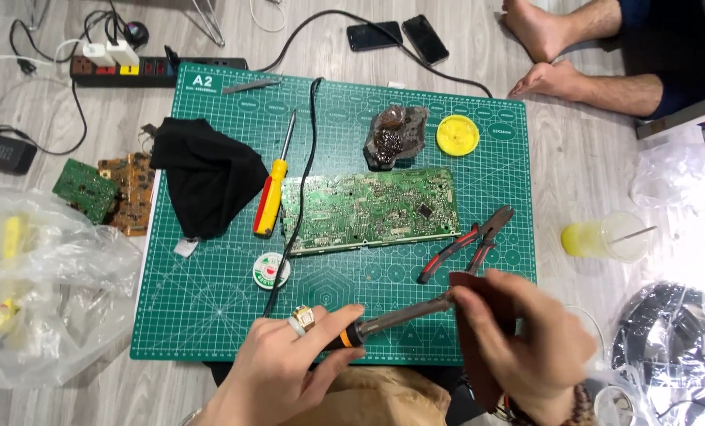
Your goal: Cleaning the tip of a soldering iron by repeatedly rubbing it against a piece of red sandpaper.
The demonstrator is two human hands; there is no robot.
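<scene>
My left hand (pixel 289 363), with rings on two fingers, grips the dark handle of a soldering iron (pixel 392 319) low over the green cutting mat (pixel 210 308). My right hand (pixel 526 339) pinches a dark brown piece of cloth or sandpaper (pixel 478 347) folded around the iron's tip. A long green circuit board (pixel 368 209) lies on the mat beyond both hands. The iron's black cord (pixel 301 181) runs across the mat toward the top.
On the mat: red-handled pliers (pixel 463 244), yellow-red screwdriver (pixel 272 193), black cloth (pixel 206 177), small round tin (pixel 273 270), foil with metal bits (pixel 396 138), yellow disc (pixel 457 134). Power strip (pixel 155 69), two phones (pixel 400 35), plastic bags (pixel 37 284), yellow drink cup (pixel 605 237), another person's bare feet (pixel 557 55).
</scene>
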